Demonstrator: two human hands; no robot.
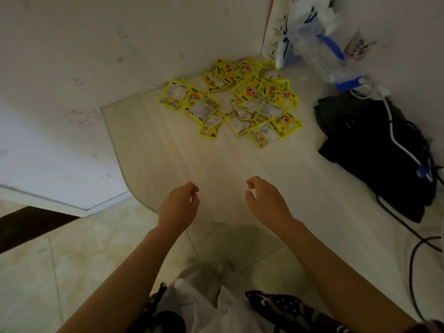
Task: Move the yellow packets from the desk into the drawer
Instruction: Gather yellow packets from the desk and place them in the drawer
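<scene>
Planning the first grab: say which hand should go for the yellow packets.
Right, narrowly. The yellow packets lie far ahead, mostly right of centre, nearer the right hand than the left hand. Both hold nothing.

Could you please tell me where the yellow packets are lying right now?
The yellow packets lie scattered at the far end of the desk, against the wall corner, left of the black bag.

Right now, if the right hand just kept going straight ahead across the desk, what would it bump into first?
Probably the yellow packets. The right hand hovers empty over bare desk, with nothing between it and the pile's near edge. Depth is hard to judge from this one view.
</scene>
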